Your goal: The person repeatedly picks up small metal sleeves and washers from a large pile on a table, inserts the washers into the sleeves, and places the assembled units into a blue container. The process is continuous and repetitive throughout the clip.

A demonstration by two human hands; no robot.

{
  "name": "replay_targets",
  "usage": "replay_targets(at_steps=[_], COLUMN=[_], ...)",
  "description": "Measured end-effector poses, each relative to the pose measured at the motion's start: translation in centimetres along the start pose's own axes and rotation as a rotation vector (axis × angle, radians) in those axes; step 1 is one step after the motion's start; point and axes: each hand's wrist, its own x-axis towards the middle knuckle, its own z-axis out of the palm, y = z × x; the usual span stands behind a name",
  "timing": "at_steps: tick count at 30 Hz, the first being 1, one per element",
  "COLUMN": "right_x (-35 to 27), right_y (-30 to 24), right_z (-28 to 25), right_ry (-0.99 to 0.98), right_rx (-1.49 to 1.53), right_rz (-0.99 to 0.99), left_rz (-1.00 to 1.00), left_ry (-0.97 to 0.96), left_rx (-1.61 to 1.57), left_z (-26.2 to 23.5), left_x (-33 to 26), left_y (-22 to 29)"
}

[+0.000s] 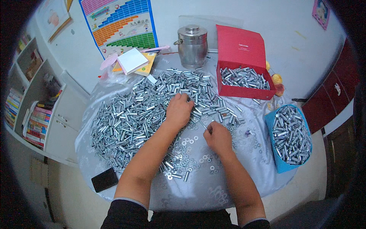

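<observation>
Far left: bookshelf (pixel 36 114) packed with books, tight against the wall. Black phone (pixel 104 179) flat near the counter's (pixel 213 191) front-left edge, just beside the heap. Up at the back, notepads (pixel 133 61) stacked under a coloured wall chart (pixel 120 24).

Across the left and middle of the counter: a broad heap of silver metal sleeves (pixel 126 122), piled loose on a shiny grey cover. Left hand (pixel 178 110) down on the heap's right side, palm down, fingers curled together into the sleeves; whether anything is actually gripped, cannot tell. Small washers (pixel 190 152) scattered flat in the bare patch between the two forearms, a few loose sleeves lying among them.

Right hand (pixel 218 137) just beside the left, apart from it, fingers closed, pinching a thin metal rod (pixel 204 125) that pokes up and left toward the heap.

Behind, centre back: steel canister (pixel 192 45) with lid on, upright. Right of it, red box (pixel 244 82) with lid standing open, part filled with more sleeves. Something yellow tucked behind its right corner, too hidden to make out.

Far right: blue tub (pixel 276 160) at the counter's edge, heaped with sleeves, well apart from both hands. Dark red cabinet (pixel 328 99) along the wall beyond.
</observation>
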Motion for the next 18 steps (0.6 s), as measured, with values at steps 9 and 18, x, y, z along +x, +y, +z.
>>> replay_targets(at_steps=[9, 18], right_x=[-1.0, -4.3], right_y=[-0.2, -2.3], right_z=[0.6, -1.2], right_ry=[0.152, 0.366], right_rx=[0.289, 0.610], right_rz=[0.005, -0.102], left_rz=[-0.137, -0.904], left_ry=[-0.016, 0.154], left_rx=[-0.202, -2.241], left_z=[0.5, -2.9], left_x=[-2.1, -10.4], left_y=[1.0, 6.1])
